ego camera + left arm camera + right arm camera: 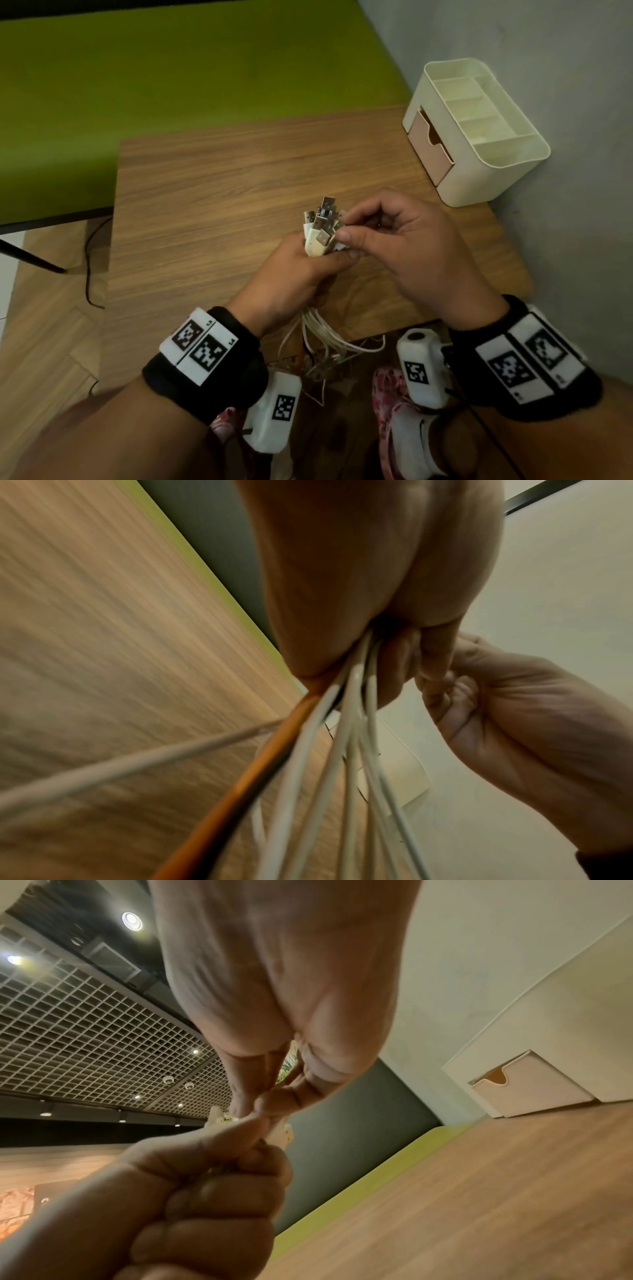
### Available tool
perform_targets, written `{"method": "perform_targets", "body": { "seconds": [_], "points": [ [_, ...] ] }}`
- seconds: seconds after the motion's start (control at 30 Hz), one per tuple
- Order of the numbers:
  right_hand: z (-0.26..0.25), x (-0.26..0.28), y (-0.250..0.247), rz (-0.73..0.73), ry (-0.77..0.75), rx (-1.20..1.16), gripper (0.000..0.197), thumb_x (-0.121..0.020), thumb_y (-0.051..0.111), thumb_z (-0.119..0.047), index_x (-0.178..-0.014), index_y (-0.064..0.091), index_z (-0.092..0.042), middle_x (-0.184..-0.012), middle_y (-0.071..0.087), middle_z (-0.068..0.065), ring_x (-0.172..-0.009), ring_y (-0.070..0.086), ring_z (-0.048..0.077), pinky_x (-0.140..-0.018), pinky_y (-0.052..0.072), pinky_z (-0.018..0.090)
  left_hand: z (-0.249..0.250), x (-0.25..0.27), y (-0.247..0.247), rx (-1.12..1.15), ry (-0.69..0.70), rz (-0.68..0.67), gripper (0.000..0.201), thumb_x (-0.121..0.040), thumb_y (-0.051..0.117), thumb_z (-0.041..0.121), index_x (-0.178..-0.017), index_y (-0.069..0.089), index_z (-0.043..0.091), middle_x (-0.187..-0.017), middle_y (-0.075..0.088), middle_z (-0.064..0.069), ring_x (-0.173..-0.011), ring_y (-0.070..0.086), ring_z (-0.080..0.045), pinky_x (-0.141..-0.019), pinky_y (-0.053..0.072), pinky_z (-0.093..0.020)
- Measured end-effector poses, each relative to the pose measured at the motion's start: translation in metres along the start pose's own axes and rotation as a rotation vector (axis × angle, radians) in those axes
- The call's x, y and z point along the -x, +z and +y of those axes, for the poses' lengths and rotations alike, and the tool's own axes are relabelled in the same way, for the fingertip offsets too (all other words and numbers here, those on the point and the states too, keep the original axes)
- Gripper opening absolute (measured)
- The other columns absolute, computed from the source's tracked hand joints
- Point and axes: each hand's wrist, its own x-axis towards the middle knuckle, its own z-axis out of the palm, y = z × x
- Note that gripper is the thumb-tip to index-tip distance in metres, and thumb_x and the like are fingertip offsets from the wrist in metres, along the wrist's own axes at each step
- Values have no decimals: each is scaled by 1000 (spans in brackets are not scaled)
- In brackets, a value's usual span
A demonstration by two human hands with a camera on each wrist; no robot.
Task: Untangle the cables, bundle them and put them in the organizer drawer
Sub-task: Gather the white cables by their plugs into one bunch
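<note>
- Cables (322, 228) are sitting bunched in a fist, with their plug ends sticking up above the table (212, 205).
- The left hand (291, 274) is gripping the bunch, with its fingers curled tight around the cords.
- The plugs (325, 212) are poking out of the top of that fist, mostly white with shiny metal tips.
- The cords are hanging down from the bottom of the fist, past the near edge of the table, toward the person's lap.
- In the left wrist view, most cords (352, 723) are looking white, and one orange cord (274, 750) is running beside them.
- The right hand (407, 246) is reaching in from the right, its thumb and fingertips bent toward the plug ends.
- The right thumb is touching the bunch, and the fingertips are pinching at the plugs.
- The organizer (479, 133) is standing at the far right corner of the table, against the grey wall, well apart from the hands.
- Its top is showing several open slots.
- The drawer (430, 147) is sitting in its left side, pink, and pulled out a little.
- A green mat (171, 68) is lying beyond the table.
- Black bands with square printed tags are wrapping both wrists.
</note>
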Motion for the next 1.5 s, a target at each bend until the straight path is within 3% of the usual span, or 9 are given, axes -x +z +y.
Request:
{"method": "perform_targets", "body": {
  "seconds": [0.2, 0.3, 0.7, 0.9, 0.97, 1.07, 1.17, 1.27, 1.5],
  "points": [
    [6, -1, 3, -16, 10, -32, 42, -83, 77, -17, -119, 62, -32, -125, 58, -11, -117, 58, 7, -90, 55, 28, 5, 2, 1, -26, 8, -35, 21, -90, 61, 18, -73, 69, 27, -51, 43, 6, -45, 38, -11, -45, 33, -26],
    [6, 0, 3, -144, 61, -81, 44, -91, 69, -13, -132, 61, -23, -131, 64, -10, -123, 57, 2, -105, 48, 34, 4, 2, -1, -76, 15, -50, 14, -88, 62, 18, -82, 64, 5, -50, 43, -4, -45, 42, -20, -47, 39, -30],
    [0, 0, -3, -238, 79, -52, 33, -91, 66, -6, -120, 69, -22, -123, 69, -8, -118, 60, 0, -104, 48, 30, -5, -2, 0, -54, -37, 24, 15, -81, 73, 0, -90, 61, -4, -48, 44, -2, -40, 37, -17, -43, 29, -28],
    [12, 11, 15, -252, 275, -390, 85, -82, 73, -30, -153, 28, -30, -148, 48, -10, -135, 47, 6, -111, 42, 40, 5, -3, 0, 168, 45, 38, 20, -80, 66, 6, -91, 56, -6, -59, 43, -9, -44, 38, -15, -44, 31, -21],
    [14, 15, 28, -366, 342, -547, 89, -83, 72, -25, -155, 19, -27, -142, 54, -6, -132, 51, 12, -109, 44, 41, 9, -2, -3, 243, 60, 45, 14, -79, 67, 7, -87, 57, 0, -63, 44, -11, -54, 39, -22, -53, 33, -27],
    [12, 24, 49, -470, 431, -449, 68, -90, 67, -28, -147, 30, -24, -113, 70, -3, -112, 65, 15, -97, 51, 43, 15, -2, -10, 296, 71, 91, 23, -83, 64, 8, -69, 46, 13, -50, 33, 0, -42, 32, -11, -42, 31, -21],
    [8, 27, 57, -465, 441, -200, 17, -100, 53, -34, -105, 61, -20, -75, 69, -5, -74, 64, 10, -78, 53, 43, 21, -5, -21, 308, 119, 159, 27, -86, 63, 10, -69, 43, 17, -49, 30, 4, -41, 32, -9, -41, 32, -21],
    [-2, 23, 53, -434, 394, -52, 31, -100, 46, -46, -89, 65, -24, -59, 56, -14, -57, 50, 3, -63, 42, 32, 27, -5, -30, 339, 141, 211, 25, -86, 66, 12, -69, 49, 17, -49, 36, 4, -43, 42, -10, -44, 41, -23],
    [-1, 21, 52, -437, 361, -44, 30, -100, 46, -48, -85, 64, -29, -57, 54, -15, -55, 49, 5, -62, 42, 36, 26, -7, -35, 559, 83, 98, 19, -88, 63, 17, -74, 50, 18, -55, 40, 6, -47, 44, -5, -45, 42, -18]
  ]
}}
